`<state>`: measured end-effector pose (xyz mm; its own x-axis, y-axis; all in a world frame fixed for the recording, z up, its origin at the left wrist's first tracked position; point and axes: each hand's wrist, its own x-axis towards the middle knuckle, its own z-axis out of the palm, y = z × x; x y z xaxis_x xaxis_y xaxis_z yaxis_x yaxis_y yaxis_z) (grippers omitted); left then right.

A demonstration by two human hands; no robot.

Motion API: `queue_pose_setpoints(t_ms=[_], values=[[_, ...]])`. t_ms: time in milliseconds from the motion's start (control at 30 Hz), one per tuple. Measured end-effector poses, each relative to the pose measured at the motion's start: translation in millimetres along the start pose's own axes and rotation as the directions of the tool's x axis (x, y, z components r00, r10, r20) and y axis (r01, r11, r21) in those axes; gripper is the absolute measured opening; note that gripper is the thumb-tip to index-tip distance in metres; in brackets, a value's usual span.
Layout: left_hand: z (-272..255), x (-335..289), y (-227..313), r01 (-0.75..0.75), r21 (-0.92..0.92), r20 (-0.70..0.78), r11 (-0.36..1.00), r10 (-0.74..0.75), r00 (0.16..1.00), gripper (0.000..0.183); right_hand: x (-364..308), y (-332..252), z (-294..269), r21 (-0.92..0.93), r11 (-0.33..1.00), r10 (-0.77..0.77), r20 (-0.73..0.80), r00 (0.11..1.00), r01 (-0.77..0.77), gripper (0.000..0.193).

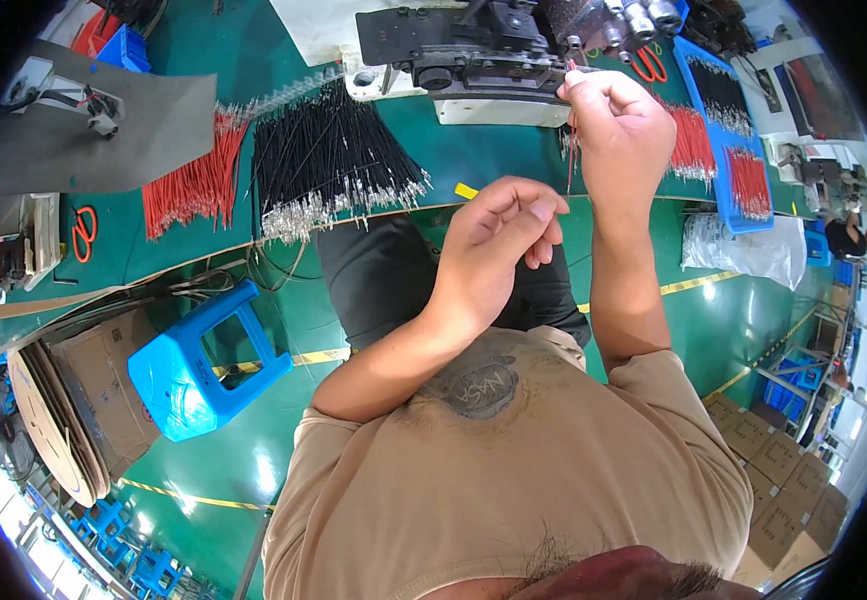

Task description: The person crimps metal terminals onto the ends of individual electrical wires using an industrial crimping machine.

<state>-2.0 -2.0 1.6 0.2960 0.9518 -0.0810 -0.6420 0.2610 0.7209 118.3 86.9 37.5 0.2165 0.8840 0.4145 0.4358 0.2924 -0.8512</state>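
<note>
My right hand (621,130) is raised at the right end of a dark metal machine (473,60). Its thumb and forefinger pinch a thin red wire (572,150), which hangs down from the fingertips. Lower and to the left, in front of the table edge, my left hand (498,245) is closed, thumb against curled fingers; anything inside it is hidden. Left of the machine lies a fanned bundle of black wires (338,150) with metal ends, beside a bundle of red wires (198,180). Another red bundle (688,140) lies behind my right hand.
A blue tray (725,190) with black and red wires stands at the right. Orange-handled scissors (84,235) lie at the left, and another orange-handled tool (650,65) lies behind my right hand. A blue stool (193,370) stands on the floor, and cardboard boxes (783,500) are stacked lower right.
</note>
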Motion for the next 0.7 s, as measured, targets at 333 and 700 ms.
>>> queue_pose_setpoints(t_ms=[333, 700], values=[[-0.6, -0.9, 3.2, -0.075, 0.038, -0.063, 0.996, 0.077, 0.995, 0.020, -24.2, -13.5, -21.1, 0.164, 0.983, 0.053, 0.149, 0.987, -0.078, 0.009], [20.7, 23.2, 10.8, -0.198, 0.271, -0.077, 0.942, 0.226, 0.971, 0.012, -51.8, -2.8, -63.3, 0.270, 0.953, 0.010, 0.424, 0.906, -0.137, 0.010]])
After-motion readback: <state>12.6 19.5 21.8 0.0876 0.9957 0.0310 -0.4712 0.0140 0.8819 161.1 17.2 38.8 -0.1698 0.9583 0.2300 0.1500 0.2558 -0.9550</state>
